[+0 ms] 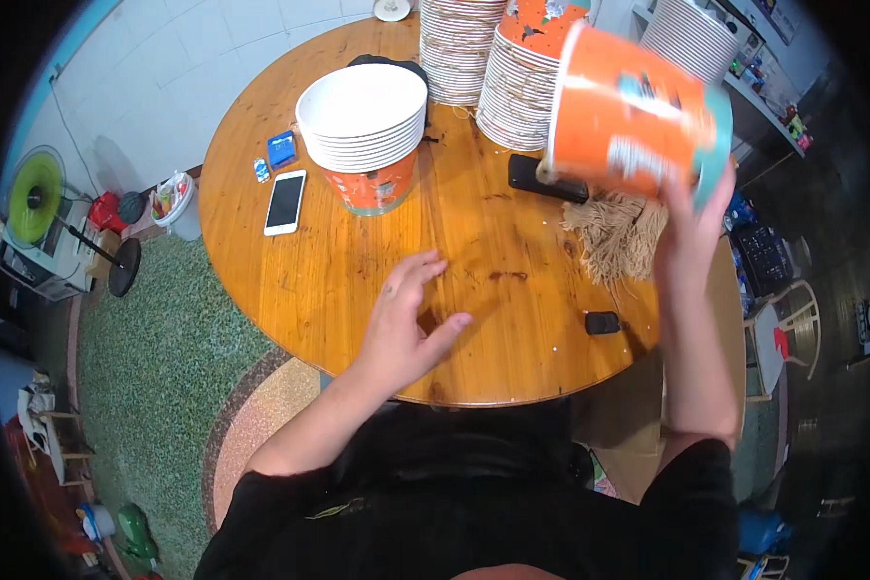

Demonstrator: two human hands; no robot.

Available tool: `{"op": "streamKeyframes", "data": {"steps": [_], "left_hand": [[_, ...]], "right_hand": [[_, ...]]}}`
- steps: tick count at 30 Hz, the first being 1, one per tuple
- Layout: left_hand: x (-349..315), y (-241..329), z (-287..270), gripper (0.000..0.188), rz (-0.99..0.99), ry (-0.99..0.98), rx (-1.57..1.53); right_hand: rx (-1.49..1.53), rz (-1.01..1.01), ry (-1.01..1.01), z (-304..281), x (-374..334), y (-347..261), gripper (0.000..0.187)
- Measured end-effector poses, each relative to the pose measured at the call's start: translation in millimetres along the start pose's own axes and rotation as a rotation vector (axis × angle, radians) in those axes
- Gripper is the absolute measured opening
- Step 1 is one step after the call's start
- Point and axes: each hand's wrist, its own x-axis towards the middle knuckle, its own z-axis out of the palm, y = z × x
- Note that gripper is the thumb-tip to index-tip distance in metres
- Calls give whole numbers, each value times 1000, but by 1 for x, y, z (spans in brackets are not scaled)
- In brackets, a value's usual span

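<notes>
My right hand grips an orange paper bucket by its teal-banded base end. The bucket is tilted on its side above the right of the table, its white rim to the left. My left hand hangs over the near middle of the round wooden table, fingers apart and holding nothing. Beyond it stands a short stack of nested paper buckets, white inside and orange outside. A bundle of tan cords lies beneath the raised bucket, beside a black oblong case.
Tall stacks of paper buckets stand at the table's far side. On the left lie a white phone and a blue packet. A small black object sits near the right edge. A green fan stands on the floor at left.
</notes>
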Motion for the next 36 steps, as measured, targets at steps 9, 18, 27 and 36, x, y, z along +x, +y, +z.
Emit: {"op": "streamKeyframes", "data": {"steps": [9,18,27,36], "left_hand": [[-4,-13,7,57,-133,-147,114],[-3,-15,6,56,-158,-162,82],[-1,-19,10,56,-146,-168,95],[-4,-23,10,54,-143,-144,80]], "right_hand": [[-507,-121,11,76,235,-55,101],[-776,-174,-125,134,283,49,103],[-672,-545,195,147,226,79,79],[-377,-634,-532,238,4,8,46]]}}
